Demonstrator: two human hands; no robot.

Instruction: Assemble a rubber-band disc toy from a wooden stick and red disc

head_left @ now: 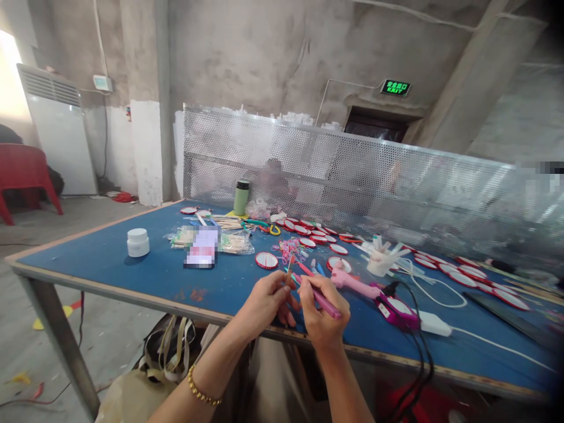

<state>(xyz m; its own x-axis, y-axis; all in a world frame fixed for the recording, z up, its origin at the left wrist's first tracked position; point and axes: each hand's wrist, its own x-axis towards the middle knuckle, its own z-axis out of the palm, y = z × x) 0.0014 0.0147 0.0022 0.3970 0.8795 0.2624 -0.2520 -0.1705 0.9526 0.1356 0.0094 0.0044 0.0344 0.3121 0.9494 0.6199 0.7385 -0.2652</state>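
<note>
My left hand (267,301) is closed on a thin wooden stick (289,272) that points up from its fingers. Beside it, my right hand (321,308) grips a pink pen-like tool (325,303), its tip angled toward the stick. Both hands hover over the near edge of the blue table (110,261). A pink glue gun (352,280) lies just right of my hands, with a black cord trailing off the table edge.
Several red-rimmed round mirrors (267,260) are scattered across the table, with a white jar (138,242), a green bottle (241,197), bags of sticks (235,242) and a white cup (379,261). A perforated metal screen (352,170) backs the table. A bag (170,352) sits on the floor below.
</note>
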